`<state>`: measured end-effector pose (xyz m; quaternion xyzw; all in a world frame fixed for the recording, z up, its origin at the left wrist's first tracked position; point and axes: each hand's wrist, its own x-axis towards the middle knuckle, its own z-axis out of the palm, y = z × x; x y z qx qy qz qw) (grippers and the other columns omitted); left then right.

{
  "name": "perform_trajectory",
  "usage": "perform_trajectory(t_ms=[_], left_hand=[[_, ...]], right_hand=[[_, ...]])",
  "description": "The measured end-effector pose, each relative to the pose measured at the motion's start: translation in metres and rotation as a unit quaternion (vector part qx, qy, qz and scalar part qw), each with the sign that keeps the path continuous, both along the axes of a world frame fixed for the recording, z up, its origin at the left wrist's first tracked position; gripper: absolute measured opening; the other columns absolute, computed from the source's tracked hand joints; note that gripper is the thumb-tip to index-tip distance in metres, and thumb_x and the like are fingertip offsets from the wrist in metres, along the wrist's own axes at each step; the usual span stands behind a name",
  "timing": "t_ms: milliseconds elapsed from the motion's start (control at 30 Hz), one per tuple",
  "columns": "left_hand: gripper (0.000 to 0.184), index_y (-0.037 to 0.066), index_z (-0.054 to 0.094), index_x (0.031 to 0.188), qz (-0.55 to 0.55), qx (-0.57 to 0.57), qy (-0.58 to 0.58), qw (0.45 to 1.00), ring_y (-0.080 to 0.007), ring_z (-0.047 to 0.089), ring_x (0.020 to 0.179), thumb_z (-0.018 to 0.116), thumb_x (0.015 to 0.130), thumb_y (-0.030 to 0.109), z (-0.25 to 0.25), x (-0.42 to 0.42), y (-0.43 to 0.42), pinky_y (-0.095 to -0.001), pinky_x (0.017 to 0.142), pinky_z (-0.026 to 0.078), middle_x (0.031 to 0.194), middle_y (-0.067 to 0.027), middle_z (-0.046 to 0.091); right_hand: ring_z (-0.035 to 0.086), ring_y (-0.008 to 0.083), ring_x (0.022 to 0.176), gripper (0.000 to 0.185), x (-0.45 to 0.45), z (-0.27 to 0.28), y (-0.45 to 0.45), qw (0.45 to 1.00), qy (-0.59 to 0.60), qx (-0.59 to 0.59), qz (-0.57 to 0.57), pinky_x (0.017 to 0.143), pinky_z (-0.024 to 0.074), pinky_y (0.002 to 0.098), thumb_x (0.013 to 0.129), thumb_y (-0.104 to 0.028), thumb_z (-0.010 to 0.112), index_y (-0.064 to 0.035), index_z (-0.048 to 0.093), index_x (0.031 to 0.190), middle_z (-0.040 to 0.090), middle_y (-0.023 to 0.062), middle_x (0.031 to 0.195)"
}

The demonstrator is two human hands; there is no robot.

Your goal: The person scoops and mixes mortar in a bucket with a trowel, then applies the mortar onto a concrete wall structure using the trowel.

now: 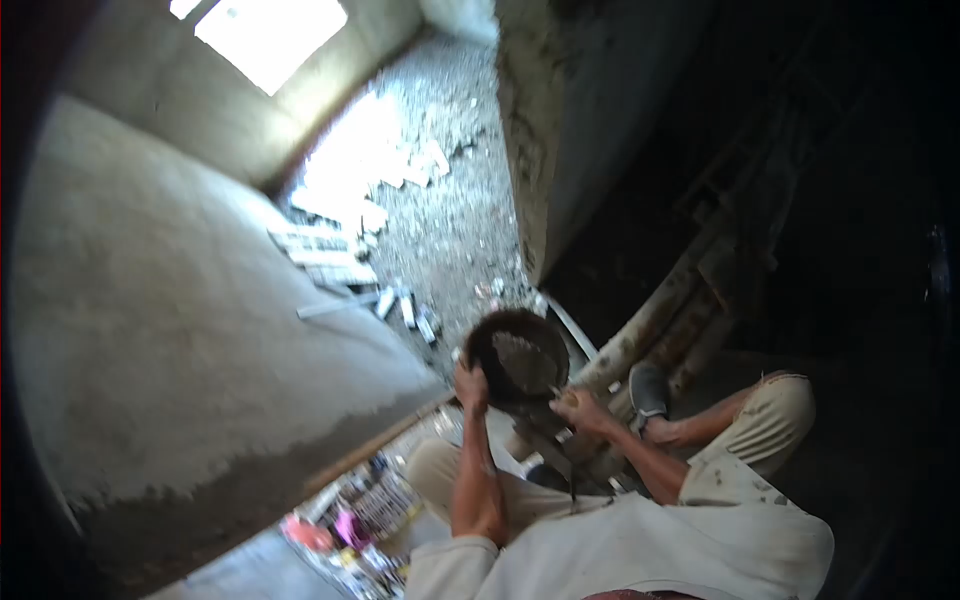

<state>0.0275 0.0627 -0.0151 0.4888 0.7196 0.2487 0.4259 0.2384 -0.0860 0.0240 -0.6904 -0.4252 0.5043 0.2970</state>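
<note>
Nearby, litter (382, 512), poles (642, 333), bowl (487, 347) between hands (472, 386)

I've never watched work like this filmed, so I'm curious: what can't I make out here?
All in the head view:
Dark bowl: its own wall hides the underside.
Grey contents: shadow and blur hide what they are.
Right hand: too small and blurred to tell what it grips.
Window: cut off by the top edge; glare hides the outside.
Litter: most pieces too small to name.
Far right: lost in darkness.
</note>
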Motion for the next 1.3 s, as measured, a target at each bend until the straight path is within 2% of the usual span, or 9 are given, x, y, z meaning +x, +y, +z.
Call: perform_trajectory(t_ms=[100, 167, 267, 400, 600, 733, 833, 1133, 1300], left_hand=[[0.036, 0.005, 0.058, 0.120, -0.021, -0.013, -0.034, 0.999, -0.0309, 0.061, 0.105, 0.052, 0.087, 0.017, 0.016, 0.009, 0.003, -0.0382, 0.088, 0.045, 0.108, -0.0168, 0.066], [0.040, 0.007, 0.057, 0.123, -0.022, -0.018, -0.040, 0.999, -0.0264, 0.060, 0.108, 0.052, 0.084, 0.014, 0.013, 0.010, 0.006, -0.0353, 0.091, 0.044, 0.113, -0.0146, 0.065], [0.048, 0.005, 0.055, 0.127, -0.033, -0.020, -0.118, 0.992, -0.0230, 0.057, 0.113, 0.051, 0.080, 0.011, -0.009, 0.005, 0.005, -0.0332, 0.095, 0.043, 0.121, -0.0110, 0.062], [0.048, 0.001, 0.055, 0.122, 0.015, -0.230, -0.049, 0.972, -0.0214, 0.059, 0.099, 0.056, 0.075, 0.009, -0.062, -0.026, 0.018, -0.0325, 0.082, 0.048, 0.112, -0.0136, 0.062], [0.043, 0.001, 0.058, 0.117, 0.050, -0.209, -0.092, 0.972, -0.0192, 0.061, 0.085, 0.055, 0.074, 0.007, 0.019, -0.010, -0.031, -0.0316, 0.067, 0.051, 0.104, -0.0091, 0.062], [0.049, 0.003, 0.054, 0.126, 0.182, -0.186, -0.125, 0.957, -0.0210, 0.062, 0.083, 0.052, 0.077, 0.008, 0.008, -0.008, -0.061, -0.0294, 0.064, 0.049, 0.104, -0.0124, 0.063], [0.051, 0.005, 0.050, 0.130, 0.230, -0.139, -0.288, 0.919, -0.0221, 0.062, 0.087, 0.047, 0.079, 0.000, 0.107, -0.008, -0.080, -0.0317, 0.067, 0.053, 0.109, -0.0108, 0.060], [0.042, 0.000, 0.053, 0.111, 0.343, -0.186, -0.235, 0.890, -0.0250, 0.064, 0.074, 0.055, 0.070, -0.009, 0.326, -0.031, -0.120, -0.0344, 0.061, 0.055, 0.095, -0.0108, 0.060], [0.030, -0.001, 0.055, 0.105, 0.371, -0.252, -0.216, 0.868, -0.0261, 0.064, 0.077, 0.056, 0.075, -0.004, 0.407, -0.071, -0.151, -0.0349, 0.067, 0.056, 0.092, -0.0110, 0.061]], right_hand=[[0.053, 0.0102, 0.056, 0.044, -0.008, 0.019, 0.009, 0.986, 0.080, -0.124, -0.082, 0.049, 0.0418, 0.0280, 0.088, -0.045, 0.059, -0.0049, 0.054, 0.106, 0.054, 0.0009, 0.067], [0.048, 0.0070, 0.050, 0.045, -0.006, 0.055, 0.022, 0.942, 0.277, -0.149, -0.117, 0.045, 0.0406, 0.0249, 0.091, -0.046, 0.054, -0.0063, 0.049, 0.112, 0.051, -0.0001, 0.067], [0.047, 0.0067, 0.050, 0.042, 0.006, 0.101, 0.043, 0.952, 0.289, -0.041, -0.093, 0.045, 0.0428, 0.0251, 0.093, -0.045, 0.051, -0.0069, 0.049, 0.110, 0.050, -0.0004, 0.068], [0.050, 0.0075, 0.052, 0.038, 0.027, 0.159, 0.060, 0.925, 0.368, -0.021, -0.090, 0.046, 0.0434, 0.0239, 0.094, -0.042, 0.051, -0.0077, 0.049, 0.108, 0.051, 0.0002, 0.069], [0.054, 0.0092, 0.055, 0.036, 0.049, 0.218, 0.072, 0.890, 0.447, -0.012, -0.083, 0.047, 0.0459, 0.0237, 0.095, -0.039, 0.052, -0.0081, 0.051, 0.113, 0.056, 0.0026, 0.074], [0.055, 0.0105, 0.056, 0.037, 0.061, 0.283, 0.078, 0.869, 0.480, -0.002, -0.119, 0.048, 0.0468, 0.0243, 0.096, -0.036, 0.050, -0.0073, 0.048, 0.119, 0.058, 0.0053, 0.079], [0.055, 0.0116, 0.054, 0.032, 0.059, 0.322, 0.081, 0.869, 0.461, 0.063, -0.167, 0.045, 0.0456, 0.0252, 0.097, -0.034, 0.050, -0.0088, 0.047, 0.116, 0.058, 0.0066, 0.080], [0.057, 0.0109, 0.057, 0.038, 0.077, 0.456, 0.074, 0.714, 0.621, 0.028, -0.322, 0.046, 0.0477, 0.0251, 0.089, -0.039, 0.062, -0.0141, 0.048, 0.113, 0.058, 0.0031, 0.085], [0.054, 0.0097, 0.057, 0.032, 0.096, 0.483, 0.030, 0.742, 0.428, 0.097, -0.507, 0.049, 0.0465, 0.0248, 0.091, -0.031, 0.061, -0.0110, 0.049, 0.114, 0.056, 0.0021, 0.083]])
